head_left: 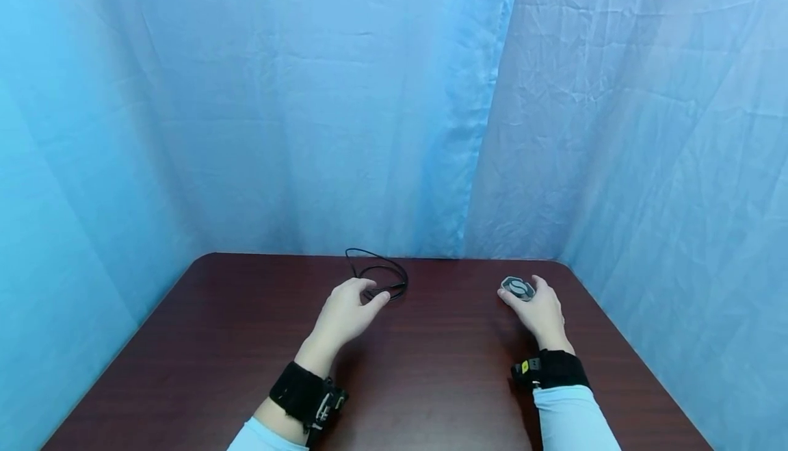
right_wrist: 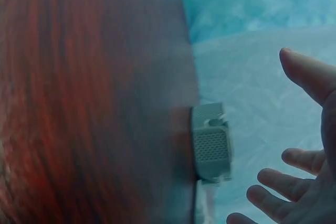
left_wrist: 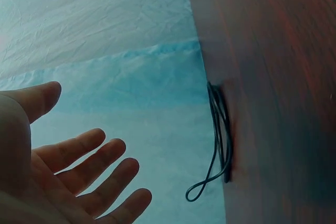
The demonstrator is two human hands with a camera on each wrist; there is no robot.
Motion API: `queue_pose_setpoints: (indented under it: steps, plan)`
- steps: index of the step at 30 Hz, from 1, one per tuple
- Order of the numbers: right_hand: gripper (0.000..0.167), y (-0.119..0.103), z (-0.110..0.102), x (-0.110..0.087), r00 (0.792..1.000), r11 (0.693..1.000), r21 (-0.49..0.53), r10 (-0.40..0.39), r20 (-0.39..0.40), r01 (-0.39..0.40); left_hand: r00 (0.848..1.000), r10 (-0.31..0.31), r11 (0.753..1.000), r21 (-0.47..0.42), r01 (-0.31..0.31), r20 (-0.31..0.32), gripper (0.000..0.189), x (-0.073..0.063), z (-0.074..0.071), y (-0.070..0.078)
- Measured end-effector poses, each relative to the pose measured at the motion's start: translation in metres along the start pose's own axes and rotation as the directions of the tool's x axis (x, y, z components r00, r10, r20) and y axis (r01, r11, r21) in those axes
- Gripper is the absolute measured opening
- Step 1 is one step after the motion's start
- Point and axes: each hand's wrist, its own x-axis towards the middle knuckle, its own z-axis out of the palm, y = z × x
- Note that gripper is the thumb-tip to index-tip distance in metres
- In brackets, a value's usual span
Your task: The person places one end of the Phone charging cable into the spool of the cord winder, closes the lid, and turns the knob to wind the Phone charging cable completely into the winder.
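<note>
A loosely coiled black cable (head_left: 403, 275) lies near the table's far edge. My left hand (head_left: 347, 311) is just in front of it, overlapping part of the coil in the head view; the left wrist view shows the fingers spread and apart from the cable (left_wrist: 229, 153). Farther right sits a small grey octagonal device (head_left: 517, 288) with a curved pale mark on top. Its side, a perforated mesh, shows in the right wrist view, where the device (right_wrist: 211, 145) stands clear of my right hand (right_wrist: 304, 182). That hand's thumb and fingers are extended and hold nothing.
The dark reddish-brown wooden table (head_left: 425, 382) has rounded far corners. Light blue curtains (head_left: 345, 129) hang behind it and along both sides. Each wrist wears a black strap (head_left: 298, 393) with a small camera.
</note>
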Motion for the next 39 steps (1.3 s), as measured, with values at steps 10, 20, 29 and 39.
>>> queue_pose_setpoints:
  steps: [10, 20, 29, 39]
  plan:
    - [0.105, 0.016, 0.012, 0.018, 0.997, 0.994, -0.086, 0.074, 0.007, -0.073, 0.998, -0.026, 0.998, -0.058, 0.029, 0.054, 0.049, 0.002, 0.017, 0.004]
    - [0.102, 0.015, 0.012, 0.028, 0.988, 0.972, -0.191, 0.147, 0.048, -0.135, 0.993, -0.043, 0.997, -0.055, 0.049, 0.109, 0.049, 0.005, 0.032, 0.005]
    - [0.091, 0.017, 0.012, 0.031, 0.987, 0.961, -0.243, 0.151, 0.057, -0.133, 0.993, -0.038, 0.998, -0.051, 0.044, 0.114, 0.048, 0.006, 0.036, 0.009]
    - [0.078, 0.021, 0.010, 0.033, 0.991, 0.965, -0.242, 0.120, 0.054, -0.104, 0.992, -0.048, 0.998, -0.038, 0.053, 0.114, 0.046, 0.006, 0.036, 0.011]
